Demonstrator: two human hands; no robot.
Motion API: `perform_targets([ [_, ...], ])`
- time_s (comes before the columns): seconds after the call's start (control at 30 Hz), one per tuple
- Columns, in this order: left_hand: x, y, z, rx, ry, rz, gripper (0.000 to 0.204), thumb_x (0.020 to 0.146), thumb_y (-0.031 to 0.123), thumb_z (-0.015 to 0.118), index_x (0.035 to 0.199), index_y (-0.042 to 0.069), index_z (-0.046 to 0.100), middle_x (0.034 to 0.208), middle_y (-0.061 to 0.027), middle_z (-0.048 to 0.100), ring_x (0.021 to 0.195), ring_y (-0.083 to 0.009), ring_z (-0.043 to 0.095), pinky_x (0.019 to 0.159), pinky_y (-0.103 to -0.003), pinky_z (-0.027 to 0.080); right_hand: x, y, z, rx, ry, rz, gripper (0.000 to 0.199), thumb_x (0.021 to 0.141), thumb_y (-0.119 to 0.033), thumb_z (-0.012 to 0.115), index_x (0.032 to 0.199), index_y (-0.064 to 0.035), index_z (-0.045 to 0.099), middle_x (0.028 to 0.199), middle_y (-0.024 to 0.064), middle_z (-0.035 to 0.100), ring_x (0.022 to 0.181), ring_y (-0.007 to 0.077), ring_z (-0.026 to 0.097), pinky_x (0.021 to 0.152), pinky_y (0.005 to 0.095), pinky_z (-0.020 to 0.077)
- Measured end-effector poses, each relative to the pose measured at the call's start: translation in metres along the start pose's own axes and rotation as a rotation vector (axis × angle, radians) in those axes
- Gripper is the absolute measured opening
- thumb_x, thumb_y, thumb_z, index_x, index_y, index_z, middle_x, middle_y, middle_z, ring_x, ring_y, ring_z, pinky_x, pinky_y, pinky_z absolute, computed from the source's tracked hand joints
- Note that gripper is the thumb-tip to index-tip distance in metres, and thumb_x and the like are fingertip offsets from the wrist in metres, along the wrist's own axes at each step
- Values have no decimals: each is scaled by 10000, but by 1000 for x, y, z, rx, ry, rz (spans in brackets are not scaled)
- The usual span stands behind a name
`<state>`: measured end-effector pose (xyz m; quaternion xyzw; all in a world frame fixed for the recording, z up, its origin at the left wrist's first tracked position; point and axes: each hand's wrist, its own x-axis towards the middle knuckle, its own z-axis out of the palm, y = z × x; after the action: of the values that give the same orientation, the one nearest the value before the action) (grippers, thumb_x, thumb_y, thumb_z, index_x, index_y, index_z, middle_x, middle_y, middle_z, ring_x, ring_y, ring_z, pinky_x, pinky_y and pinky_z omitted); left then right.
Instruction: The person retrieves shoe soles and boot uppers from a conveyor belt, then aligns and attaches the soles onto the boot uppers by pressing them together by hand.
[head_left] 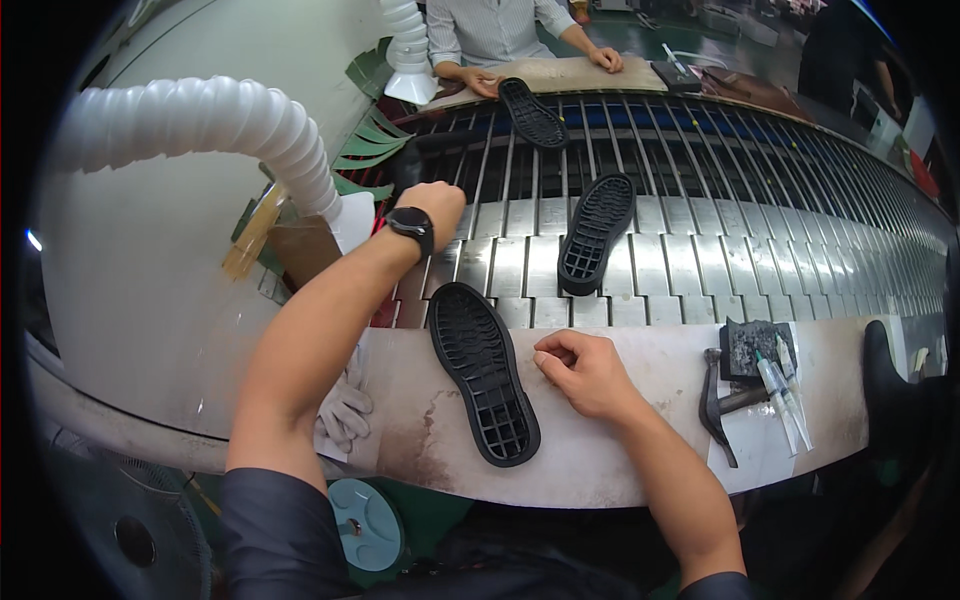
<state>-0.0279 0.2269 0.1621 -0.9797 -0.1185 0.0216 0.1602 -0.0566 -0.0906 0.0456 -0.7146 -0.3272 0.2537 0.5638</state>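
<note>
My left hand point(438, 208), with a black watch on its wrist, reaches over the left end of a slatted metal conveyor point(650, 215). Its fingers curl down and in, and what they grip, if anything, is hidden. On the pale work ledge before me lies a black shoe sole point(468, 345), its ribbed, gridded inside facing up. Just right of it, apart from it, my right hand point(585, 372) is closed, thumb against forefinger; I cannot make out anything in the pinch. A second black sole point(597, 230) rests on the conveyor, between and beyond my hands.
Across the conveyor, a person's hand point(483, 82) touches another sole point(533, 115). A hammer point(715, 405), dark block point(755, 348) and syringes point(783, 400) lie on the ledge's right. Grey gloves point(345, 412) lie left. A white duct hose point(215, 125) and green flaps point(370, 140) stand by my left arm.
</note>
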Motion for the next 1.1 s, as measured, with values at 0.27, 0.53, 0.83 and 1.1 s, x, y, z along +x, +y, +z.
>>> perform_targets([
  [0.27, -10, 20, -62, -175, 72, -73, 362, 877, 296, 836, 1044, -18, 770, 1044, -270, 779, 1034, -431, 761, 944, -495, 607, 2, 1, 2, 36, -21, -28, 305, 1008, -229, 731, 1111, 55, 770, 905, 133, 788, 808, 168, 728, 771, 322, 587],
  [0.53, -92, -7, -152, -871, 415, 30, 454, 881, 305, 871, 1133, -60, 773, 957, -167, 799, 894, -227, 770, 852, -353, 600, 8, 22, -10, 451, 30, 114, 475, 1089, -425, 656, 1259, 13, 723, 1089, 133, 761, 951, 209, 730, 845, 374, 616],
  [0.83, -305, 15, -83, -1687, 563, 413, 672, 844, 352, 955, 1291, -57, 665, 1242, -234, 748, 1156, -318, 745, 1106, -478, 551, -19, -92, -75, 1302, -334, -161, 619, 1141, -499, 460, 1411, 34, 618, 1305, 190, 730, 1158, 260, 747, 1006, 401, 609],
  [1.1, -344, 55, 0, -1510, 435, 585, 642, 705, 127, 998, 1279, 62, 719, 1393, -189, 711, 1404, -416, 609, 1196, -546, 454, -139, -203, -63, 620, 201, -406, 235, 1092, -125, 641, 1224, 56, 712, 1113, 80, 770, 1013, 139, 733, 923, 301, 592],
])
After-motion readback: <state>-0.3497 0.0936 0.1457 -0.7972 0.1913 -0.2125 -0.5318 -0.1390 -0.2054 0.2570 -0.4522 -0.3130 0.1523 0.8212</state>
